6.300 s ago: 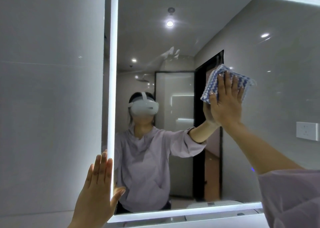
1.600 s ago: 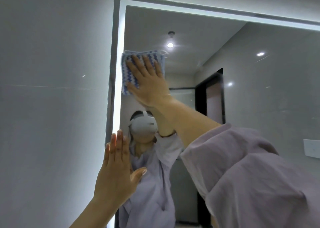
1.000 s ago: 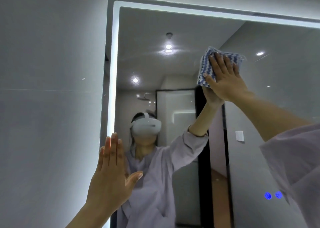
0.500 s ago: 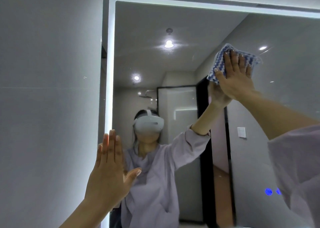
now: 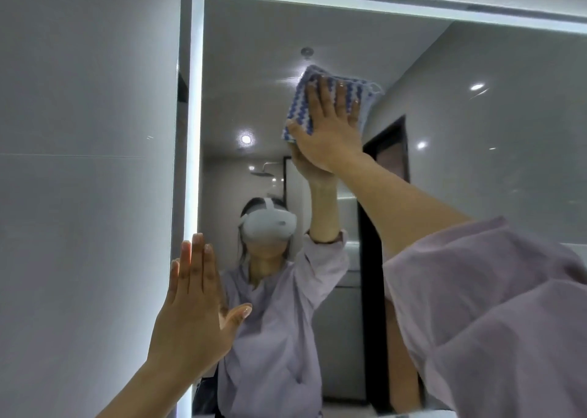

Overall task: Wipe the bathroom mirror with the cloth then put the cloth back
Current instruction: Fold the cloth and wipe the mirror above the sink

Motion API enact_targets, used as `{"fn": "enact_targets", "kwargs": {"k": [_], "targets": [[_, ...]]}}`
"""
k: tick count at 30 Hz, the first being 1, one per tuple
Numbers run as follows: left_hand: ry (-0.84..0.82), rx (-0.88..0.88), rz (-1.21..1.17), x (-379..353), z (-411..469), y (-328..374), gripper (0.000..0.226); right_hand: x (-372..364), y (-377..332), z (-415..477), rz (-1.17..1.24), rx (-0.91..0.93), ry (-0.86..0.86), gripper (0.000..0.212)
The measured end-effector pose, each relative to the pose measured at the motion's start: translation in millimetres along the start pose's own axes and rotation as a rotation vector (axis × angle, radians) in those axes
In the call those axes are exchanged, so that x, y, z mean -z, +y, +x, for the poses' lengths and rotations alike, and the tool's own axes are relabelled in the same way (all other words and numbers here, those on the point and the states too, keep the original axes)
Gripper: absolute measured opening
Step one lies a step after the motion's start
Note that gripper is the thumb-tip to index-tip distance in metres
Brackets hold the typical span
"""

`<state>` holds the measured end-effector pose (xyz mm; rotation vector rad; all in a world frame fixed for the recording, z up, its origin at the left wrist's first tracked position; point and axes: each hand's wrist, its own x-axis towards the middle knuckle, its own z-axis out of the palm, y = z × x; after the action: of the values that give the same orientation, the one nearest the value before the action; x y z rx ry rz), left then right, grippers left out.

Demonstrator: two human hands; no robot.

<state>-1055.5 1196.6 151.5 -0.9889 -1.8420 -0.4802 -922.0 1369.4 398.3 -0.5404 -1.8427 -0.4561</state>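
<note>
At the left, beside smooth grey wall tiles [image 5: 79,163], our left hand [image 5: 193,316] lies flat, fingers [image 5: 197,259] straight and together, holding nothing, against the glowing edge strip [image 5: 194,132] of the mirror [image 5: 476,132]. Farther right, high on the glossy glass, our right hand [image 5: 330,135] presses the knobbly blue-and-white cloth [image 5: 301,106] flat with straight fingers. The folded cloth is roughly rectangular, with its long axis near upright and its top leaning slightly right.

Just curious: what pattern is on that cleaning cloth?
Blue and white wavy stripes on the cloth, seen in the head view.
</note>
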Motion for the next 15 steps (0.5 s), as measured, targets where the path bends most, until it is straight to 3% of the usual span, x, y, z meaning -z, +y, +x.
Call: {"fn": "enact_targets", "kwargs": {"k": [7, 15], "targets": [[-0.034, 0.01, -0.009, -1.0, 0.9, -0.8, 0.106, -6.2, -75.3, 6.7, 0.029, 0.183, -0.057, 0.089], [-0.028, -0.004, 0.018, -0.8, 3.1, -0.9, 0.105, -11.9, -133.5, 13.4, -0.042, 0.337, -0.102, 0.083]]}}
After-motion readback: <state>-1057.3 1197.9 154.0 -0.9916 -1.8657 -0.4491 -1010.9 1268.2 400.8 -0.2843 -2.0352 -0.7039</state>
